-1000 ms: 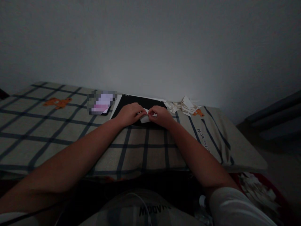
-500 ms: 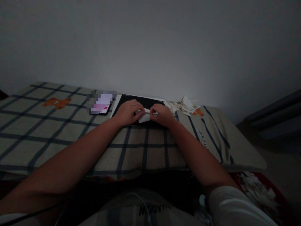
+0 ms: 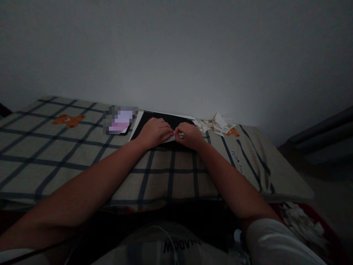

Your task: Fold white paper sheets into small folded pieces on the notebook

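Observation:
My left hand (image 3: pixel 153 132) and my right hand (image 3: pixel 190 135) meet over a black board (image 3: pixel 165 119) at the far side of the checked cloth. Between their fingertips they pinch a small white piece of paper (image 3: pixel 170 137), of which only a narrow strip shows. Both hands rest on the board and press the paper down. Just to the right of my right hand lies a heap of white folded paper pieces (image 3: pixel 216 123).
A phone with a lit screen (image 3: pixel 120 121) lies left of the board. The checked cloth with orange bear prints (image 3: pixel 67 119) covers the low table (image 3: pixel 289 184). A grey wall rises behind. A red container with white scraps (image 3: pixel 303 224) sits at the lower right.
My fingertips have come closer together over the paper. The paper shows less than before and lies flatter between my hands.

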A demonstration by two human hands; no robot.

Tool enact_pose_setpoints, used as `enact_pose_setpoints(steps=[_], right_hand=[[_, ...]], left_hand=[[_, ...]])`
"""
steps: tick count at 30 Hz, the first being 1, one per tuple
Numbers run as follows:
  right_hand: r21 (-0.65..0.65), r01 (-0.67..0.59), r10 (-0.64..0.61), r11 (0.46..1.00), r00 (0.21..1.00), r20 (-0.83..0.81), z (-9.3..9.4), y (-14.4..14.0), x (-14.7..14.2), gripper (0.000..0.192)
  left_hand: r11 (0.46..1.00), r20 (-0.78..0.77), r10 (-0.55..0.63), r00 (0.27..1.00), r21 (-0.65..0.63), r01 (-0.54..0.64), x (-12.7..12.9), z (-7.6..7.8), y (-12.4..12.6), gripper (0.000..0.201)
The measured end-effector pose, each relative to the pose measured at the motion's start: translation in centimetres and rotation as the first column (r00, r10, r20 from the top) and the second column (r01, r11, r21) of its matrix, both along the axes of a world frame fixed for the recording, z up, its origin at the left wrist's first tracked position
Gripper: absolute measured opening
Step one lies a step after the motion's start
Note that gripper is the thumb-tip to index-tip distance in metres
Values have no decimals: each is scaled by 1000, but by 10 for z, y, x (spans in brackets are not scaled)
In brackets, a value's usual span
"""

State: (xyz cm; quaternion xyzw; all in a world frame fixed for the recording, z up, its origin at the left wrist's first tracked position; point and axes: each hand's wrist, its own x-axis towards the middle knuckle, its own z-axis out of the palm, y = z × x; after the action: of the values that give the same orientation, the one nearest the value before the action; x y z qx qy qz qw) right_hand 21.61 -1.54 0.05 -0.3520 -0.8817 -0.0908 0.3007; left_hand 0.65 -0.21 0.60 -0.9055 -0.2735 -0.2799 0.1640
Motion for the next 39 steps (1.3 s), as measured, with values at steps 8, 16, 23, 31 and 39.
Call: enact_pose_setpoints(steps=[8,16,23,31,39], right_hand=[[-2,38,-38,999,999,11,-1,4,9,6],[-88,113,-109,990,993,46,3,8,26,6],[-98,121,-113,988,990,84,4,9,29,5],[-80,151,-144,985,986,84,8,6,32,6],[-24,-5,6,1000,1000,13,6,-1,8,9]], left_hand=[[1000,57,-9,998,6,9,-6,-1,4,27],[998,94,5,996,-66,1,-16,3,9,28],[996,90,15,996,-83,-8,-17,0,11,29],[995,129,1,992,-97,12,-16,-1,13,26],[998,87,2,996,-55,3,-6,-1,4,30]])
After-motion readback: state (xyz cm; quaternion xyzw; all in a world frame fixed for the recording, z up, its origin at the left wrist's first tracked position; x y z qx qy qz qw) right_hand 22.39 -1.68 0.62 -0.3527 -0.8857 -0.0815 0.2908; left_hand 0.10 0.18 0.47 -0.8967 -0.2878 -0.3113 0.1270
